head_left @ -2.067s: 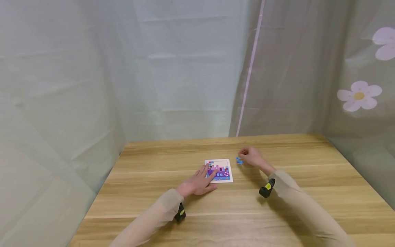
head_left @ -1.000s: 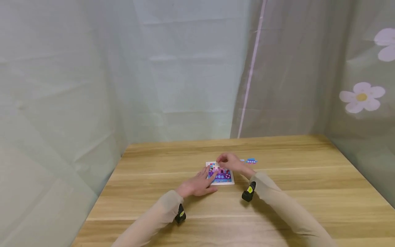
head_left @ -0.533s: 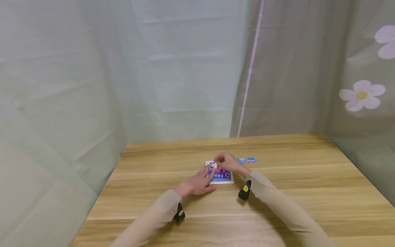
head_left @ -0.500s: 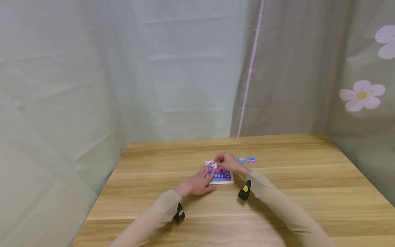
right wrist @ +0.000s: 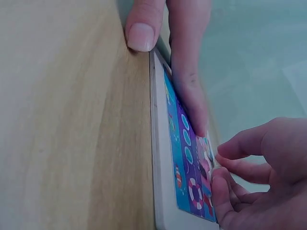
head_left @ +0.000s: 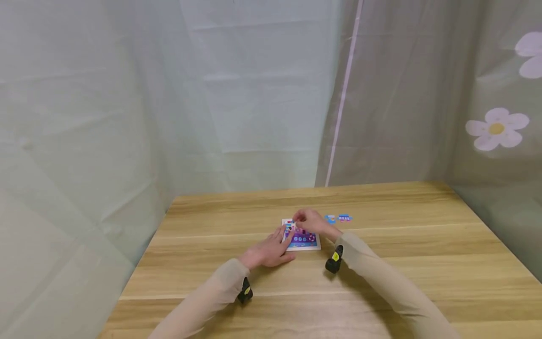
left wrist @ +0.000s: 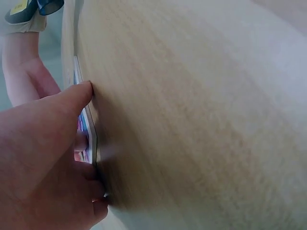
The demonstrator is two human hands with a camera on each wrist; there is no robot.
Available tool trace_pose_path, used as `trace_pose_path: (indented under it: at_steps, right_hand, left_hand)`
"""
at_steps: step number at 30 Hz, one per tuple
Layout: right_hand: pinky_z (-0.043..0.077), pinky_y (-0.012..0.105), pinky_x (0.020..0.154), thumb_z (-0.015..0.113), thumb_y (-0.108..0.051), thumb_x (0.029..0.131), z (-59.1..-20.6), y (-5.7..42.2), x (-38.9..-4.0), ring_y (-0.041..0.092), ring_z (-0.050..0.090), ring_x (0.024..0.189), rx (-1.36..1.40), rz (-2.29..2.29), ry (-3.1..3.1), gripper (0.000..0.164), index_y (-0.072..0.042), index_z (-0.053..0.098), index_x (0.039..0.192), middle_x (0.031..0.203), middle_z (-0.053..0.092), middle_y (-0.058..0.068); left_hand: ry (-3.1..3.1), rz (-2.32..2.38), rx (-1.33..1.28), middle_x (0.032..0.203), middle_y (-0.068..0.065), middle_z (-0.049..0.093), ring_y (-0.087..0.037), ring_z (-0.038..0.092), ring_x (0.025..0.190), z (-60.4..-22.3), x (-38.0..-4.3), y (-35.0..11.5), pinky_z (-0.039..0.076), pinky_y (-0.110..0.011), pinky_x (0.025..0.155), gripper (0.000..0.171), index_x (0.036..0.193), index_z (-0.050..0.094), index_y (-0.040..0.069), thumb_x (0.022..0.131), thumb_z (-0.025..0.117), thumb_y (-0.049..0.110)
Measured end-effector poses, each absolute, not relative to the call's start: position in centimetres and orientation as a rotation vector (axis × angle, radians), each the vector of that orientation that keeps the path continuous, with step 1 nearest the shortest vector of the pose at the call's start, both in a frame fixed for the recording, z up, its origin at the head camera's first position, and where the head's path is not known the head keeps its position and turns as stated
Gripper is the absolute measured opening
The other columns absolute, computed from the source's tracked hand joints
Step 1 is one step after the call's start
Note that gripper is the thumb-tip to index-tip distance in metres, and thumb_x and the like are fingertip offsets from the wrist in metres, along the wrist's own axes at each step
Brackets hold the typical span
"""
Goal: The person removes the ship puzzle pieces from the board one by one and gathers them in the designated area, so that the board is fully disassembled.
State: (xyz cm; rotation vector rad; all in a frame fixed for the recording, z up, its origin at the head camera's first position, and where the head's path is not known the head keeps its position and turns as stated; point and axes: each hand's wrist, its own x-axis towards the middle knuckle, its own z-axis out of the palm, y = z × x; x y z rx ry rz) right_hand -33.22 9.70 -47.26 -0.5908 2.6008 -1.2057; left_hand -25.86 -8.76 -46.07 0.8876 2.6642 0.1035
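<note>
Head view: puzzle board (head_left: 313, 249) flat on the wooden counter (head_left: 288, 301), toward five o'clock from the centre of the view, with a printed picture in purple, pink and blue. Judging by looks, light, thin and stiff, of card or wood; probably smooth underneath and apt to skid unless pinned. Best held down by the white rim (right wrist: 164, 182), from about eight o'clock, clear of the inner picture.

At that same eight o'clock, left grip (head_left: 271, 249): wide, fingers straight and spread over the board's left side, thumb on the counter just beside the near edge.

Over the board's upper part, toward one o'clock, right grip (head_left: 312, 221): narrow, thumb and finger close together, seemingly pinching a pale puzzle piece (right wrist: 217, 166), mostly hidden by the fingertips. Likely very light, stiff and a little slippery on the printed face; to be taken by opposite edges, with little squeeze, for fear of bent or worn tabs.

Off the board toward two o'clock, side by side on the counter: a blue-and-white loose piece (head_left: 330, 219) and a blue-and-purple loose piece (head_left: 345, 218). Probably thin enough to need a fingernail under one edge for lifting.
</note>
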Motion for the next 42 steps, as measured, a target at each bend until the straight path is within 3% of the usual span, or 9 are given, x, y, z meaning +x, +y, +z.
trace_pose_path:
  at_steps: [8, 15, 20, 42]
  right_hand:
    - [0.048, 0.023, 0.067, 0.057, -0.006, 0.092, -47.1, 9.4, -33.0, 0.014, 0.056, 0.078, -0.547, -1.165, 2.627, 0.019, 0.002, 0.063, 0.108, 0.093, 0.064, 0.01]
    - [0.048, 0.023, 0.064, 0.057, -0.006, 0.092, -47.4, 9.6, -32.6, 0.014, 0.056, 0.073, -0.568, -1.164, 2.622, 0.017, 0.001, 0.064, 0.106, 0.09, 0.064, 0.008]
    - [0.048, 0.024, 0.069, 0.056, -0.006, 0.092, -47.4, 9.2, -32.3, 0.015, 0.056, 0.078, -0.591, -1.138, 2.618, 0.015, 0.0, 0.065, 0.102, 0.092, 0.065, 0.01]
    - [0.053, 0.03, 0.078, 0.056, -0.013, 0.093, -47.1, 9.5, -32.0, 0.018, 0.062, 0.089, -0.236, -1.308, 2.561, 0.027, 0.003, 0.07, 0.11, 0.107, 0.07, 0.015]
  left_hand:
    - [2.664, 0.08, 0.869, 0.16, -0.025, 0.003, -0.035, 0.008, 0.15, -46.0, -25.8, -8.7, 0.019, -0.043, 0.122, 0.075, 0.156, 0.008, 0.009, 0.101, 0.037, 0.051]
    - [2.668, 0.044, 0.883, 0.159, -0.028, 0.006, -0.035, 0.01, 0.15, -46.1, -25.4, -8.6, 0.022, -0.043, 0.121, 0.075, 0.156, 0.01, 0.008, 0.101, 0.037, 0.051]
    - [2.673, 0.035, 0.881, 0.16, -0.027, 0.006, -0.035, 0.01, 0.15, -46.1, -25.3, -8.6, 0.022, -0.043, 0.121, 0.075, 0.156, 0.01, 0.008, 0.101, 0.037, 0.051]
    - [2.657, 0.072, 0.864, 0.16, -0.026, 0.004, -0.035, 0.007, 0.15, -46.2, -25.4, -8.4, 0.022, -0.046, 0.12, 0.074, 0.157, 0.009, 0.01, 0.101, 0.038, 0.05]
